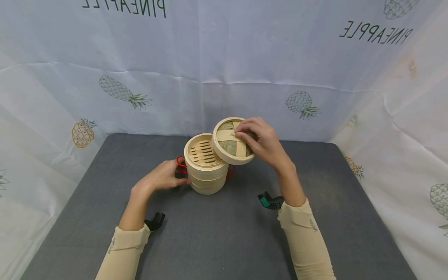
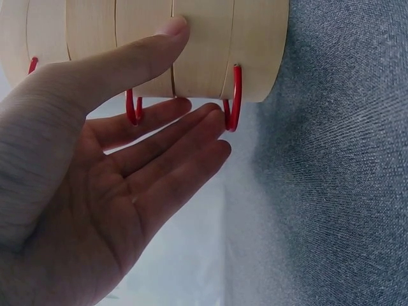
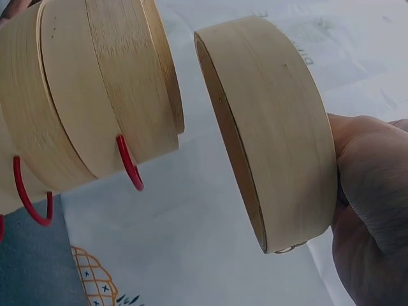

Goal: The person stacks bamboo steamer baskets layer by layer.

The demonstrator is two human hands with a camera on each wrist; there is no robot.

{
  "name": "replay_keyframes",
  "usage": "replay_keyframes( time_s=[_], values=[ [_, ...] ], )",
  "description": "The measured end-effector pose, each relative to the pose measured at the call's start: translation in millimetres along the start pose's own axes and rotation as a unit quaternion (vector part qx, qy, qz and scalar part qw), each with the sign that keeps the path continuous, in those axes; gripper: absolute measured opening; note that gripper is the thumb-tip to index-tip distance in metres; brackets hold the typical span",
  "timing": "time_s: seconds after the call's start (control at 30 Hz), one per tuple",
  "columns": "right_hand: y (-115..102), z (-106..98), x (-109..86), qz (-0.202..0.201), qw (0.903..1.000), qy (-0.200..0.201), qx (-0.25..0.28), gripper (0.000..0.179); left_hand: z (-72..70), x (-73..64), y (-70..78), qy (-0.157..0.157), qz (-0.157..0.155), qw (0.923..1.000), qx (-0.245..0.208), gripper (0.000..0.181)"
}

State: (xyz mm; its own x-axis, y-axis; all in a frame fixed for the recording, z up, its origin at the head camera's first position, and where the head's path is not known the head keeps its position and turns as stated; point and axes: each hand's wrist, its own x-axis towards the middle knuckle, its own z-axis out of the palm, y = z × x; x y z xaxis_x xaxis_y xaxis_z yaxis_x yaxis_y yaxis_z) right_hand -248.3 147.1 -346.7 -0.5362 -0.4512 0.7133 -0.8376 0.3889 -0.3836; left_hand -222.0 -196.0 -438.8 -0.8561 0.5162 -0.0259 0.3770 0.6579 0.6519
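A two-tier bamboo steamer (image 1: 207, 179) stands on the dark table, its slatted top (image 1: 202, 154) uncovered. The steamer lid (image 1: 230, 146) is tilted above its right rim, and a gap parts the two in the right wrist view. My right hand (image 1: 263, 140) pinches the band across the lid's woven top. At the steamer's left side is my left hand (image 1: 161, 177). Its thumb rests on the bamboo wall (image 2: 204, 48), while the other fingers extend loosely beside the red loop handles (image 2: 236, 105). Another red loop (image 1: 230, 172) shows on the steamer's right side.
A grey-black tabletop (image 1: 217, 241) lies under both forearms. Behind it and at the sides hangs a white cloth (image 1: 224, 46) printed with pineapples. Black wrist devices sit at the left wrist (image 1: 155, 221) and the right wrist (image 1: 271, 201).
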Motion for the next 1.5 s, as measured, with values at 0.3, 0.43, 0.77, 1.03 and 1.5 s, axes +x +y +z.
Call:
replay_keyframes(
  time_s=[0.3, 0.43, 0.77, 1.03, 1.5],
  values=[
    [-6.0, 6.9, 4.8, -0.004, 0.9999, -0.008, 0.005, 0.011, 0.0, -0.4, 1.1, 0.001, -0.001, 1.0, 0.002, 0.051],
    [-7.8, 9.6, 6.5, 0.0, 0.9999, -0.012, 0.003, 0.01, -0.2, -0.5, 1.4, 0.001, -0.002, 1.0, 0.006, 0.051],
    [-11.0, 17.2, 13.9, -0.004, 0.9998, -0.018, 0.003, 0.009, -0.6, -0.1, 1.1, -0.001, -0.006, 1.0, 0.004, 0.052],
    [-13.3, 22.6, 18.1, -0.004, 0.9995, -0.031, 0.003, 0.01, -0.6, -0.1, 0.5, 0.001, 0.0, 1.0, 0.008, 0.052],
    [-19.4, 35.8, 25.3, -0.013, 0.9989, -0.046, 0.006, 0.009, -0.3, -1.0, 0.7, 0.002, 0.0, 1.0, 0.005, 0.052]
  ],
)
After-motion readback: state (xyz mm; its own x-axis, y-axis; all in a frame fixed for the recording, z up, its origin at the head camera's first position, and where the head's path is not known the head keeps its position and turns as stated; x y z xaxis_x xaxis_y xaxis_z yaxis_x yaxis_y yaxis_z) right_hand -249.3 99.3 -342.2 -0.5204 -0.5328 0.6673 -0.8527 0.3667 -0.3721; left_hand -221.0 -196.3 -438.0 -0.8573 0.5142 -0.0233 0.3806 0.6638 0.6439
